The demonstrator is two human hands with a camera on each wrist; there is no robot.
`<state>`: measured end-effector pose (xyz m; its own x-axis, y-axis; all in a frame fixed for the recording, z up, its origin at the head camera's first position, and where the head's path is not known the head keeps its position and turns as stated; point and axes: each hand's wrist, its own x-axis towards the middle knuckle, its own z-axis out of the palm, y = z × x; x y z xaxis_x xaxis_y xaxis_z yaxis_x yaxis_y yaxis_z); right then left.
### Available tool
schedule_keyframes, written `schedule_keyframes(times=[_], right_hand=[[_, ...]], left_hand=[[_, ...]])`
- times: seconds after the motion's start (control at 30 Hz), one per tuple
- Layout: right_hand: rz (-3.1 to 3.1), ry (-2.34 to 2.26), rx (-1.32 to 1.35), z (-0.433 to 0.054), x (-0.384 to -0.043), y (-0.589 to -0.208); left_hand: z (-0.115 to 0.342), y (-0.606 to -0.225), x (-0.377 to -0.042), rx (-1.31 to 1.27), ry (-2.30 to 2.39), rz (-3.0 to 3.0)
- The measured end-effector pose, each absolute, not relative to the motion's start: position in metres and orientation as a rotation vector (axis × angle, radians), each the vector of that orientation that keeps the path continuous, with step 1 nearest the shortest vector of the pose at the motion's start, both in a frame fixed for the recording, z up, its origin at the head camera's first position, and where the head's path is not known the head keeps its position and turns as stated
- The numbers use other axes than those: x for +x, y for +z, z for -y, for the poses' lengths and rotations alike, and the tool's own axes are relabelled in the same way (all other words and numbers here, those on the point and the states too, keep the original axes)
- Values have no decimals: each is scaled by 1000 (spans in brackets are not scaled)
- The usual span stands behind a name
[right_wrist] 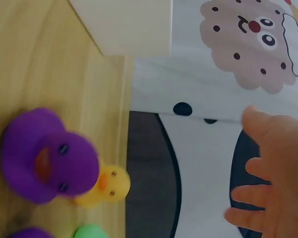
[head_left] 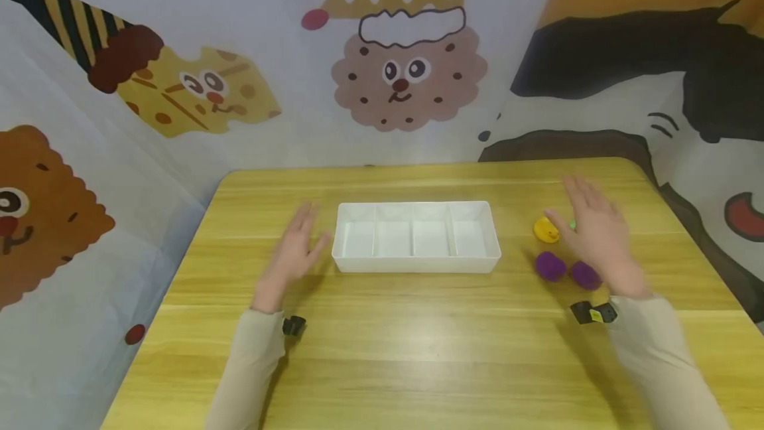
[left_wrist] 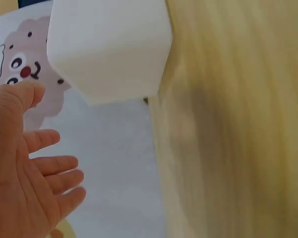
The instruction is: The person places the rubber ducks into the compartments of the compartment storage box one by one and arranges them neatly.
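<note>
By our R hand (head_left: 599, 234), ducks (head_left: 550, 267) on bench (head_left: 418, 350) are prob. light, soft; we'd grip mid-body. Its fingers & our L hand's (head_left: 291, 254) are loosely spread, empty.

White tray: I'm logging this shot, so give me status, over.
Left hand empty, beside white tray. Right hand empty, near purple duck and yellow duck. Right hand partly hides green toy in head view.

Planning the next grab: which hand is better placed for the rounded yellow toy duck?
Right, probably: the empty right hand is near the duck, while the left hand is across the white rectangular four-compartment plastic tray.
</note>
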<state>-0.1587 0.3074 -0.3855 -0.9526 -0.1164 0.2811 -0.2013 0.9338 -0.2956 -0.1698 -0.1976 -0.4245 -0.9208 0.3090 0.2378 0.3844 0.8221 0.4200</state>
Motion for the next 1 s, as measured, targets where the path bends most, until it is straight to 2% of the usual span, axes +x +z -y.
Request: schedule_keyframes(times=[0.17, 0.77, 1.0], right_hand=[[2756, 657, 200, -323, -147, -391], [2899, 897, 159, -375, -112, -427], [3056, 963, 211, -384, -107, -432]], left_hand=[[192, -430, -167, -580, -863, 2838], [182, -446, -166, -705, -1305, 2608], [174, -431, -159, -652, -1633, 2579]])
